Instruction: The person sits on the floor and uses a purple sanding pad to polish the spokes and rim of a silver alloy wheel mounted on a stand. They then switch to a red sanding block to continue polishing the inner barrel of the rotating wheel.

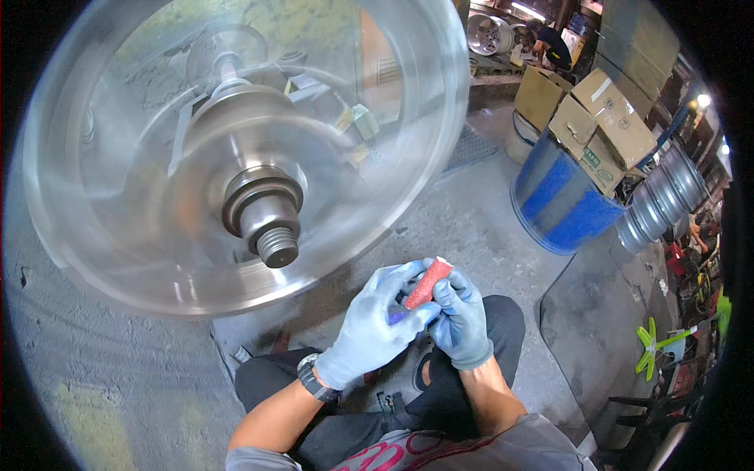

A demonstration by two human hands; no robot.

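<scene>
A small red roll (429, 284), like rolled sandpaper with a pale end, is between my two gloved hands above my lap. My left hand (383, 304), in a grey-blue glove, has its fingers curled around the roll's lower left side. On the other side my right hand (460, 315), gloved the same way, pinches it with the thumb pressed near its upper end. In front of me to the left, a large wheel rim (314, 294) is blurred by spinning. It sits on a metal shaft whose threaded end (278, 246) points toward me.
A blue barrel (561, 200) topped with cardboard boxes (609, 118) stands at right, beside stacked silver rims (667, 196). A bright green star-shaped base (648, 349) is farther right. Another person (552, 45) crouches in the far background near more rims (488, 35).
</scene>
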